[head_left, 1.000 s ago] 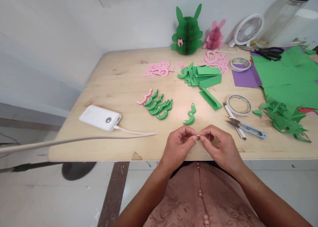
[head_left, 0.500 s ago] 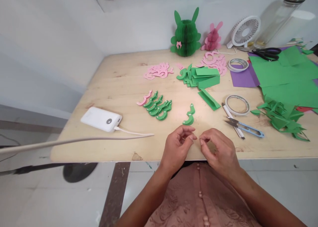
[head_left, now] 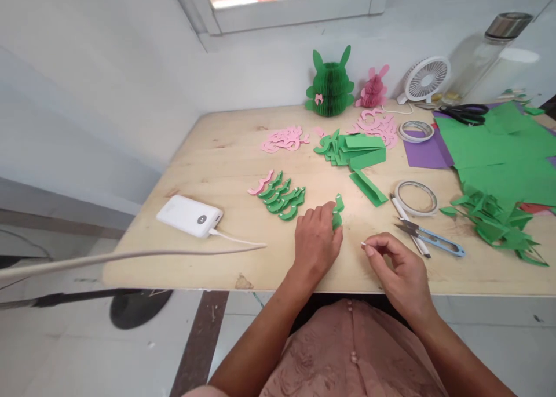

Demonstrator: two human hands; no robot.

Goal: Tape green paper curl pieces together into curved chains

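Note:
My left hand [head_left: 316, 237] reaches down to the table, its fingers curled against a wavy green paper cutout [head_left: 338, 204] and covering part of it. My right hand [head_left: 397, 266] is raised near the table's front edge. Between thumb and forefinger it pinches a tiny white piece of tape [head_left: 364, 244]. Left of my left hand lies a fanned row of green cutouts [head_left: 284, 199] with small white strips on them, and one pink cutout [head_left: 260, 184] at its far end.
Beyond my hands are folded green papers [head_left: 362, 148] and pink cutouts [head_left: 284, 139]. Thread snips [head_left: 430, 237], a white marker [head_left: 410, 226] and a tape roll [head_left: 416, 198] lie right. A power bank [head_left: 190, 215] sits left. Paper rabbits [head_left: 332, 87] and a fan [head_left: 428, 79] stand behind.
My left hand has come away from my right and moved forward onto the green cutout. My right hand has shifted slightly right with the tape piece. The camera view has tilted up.

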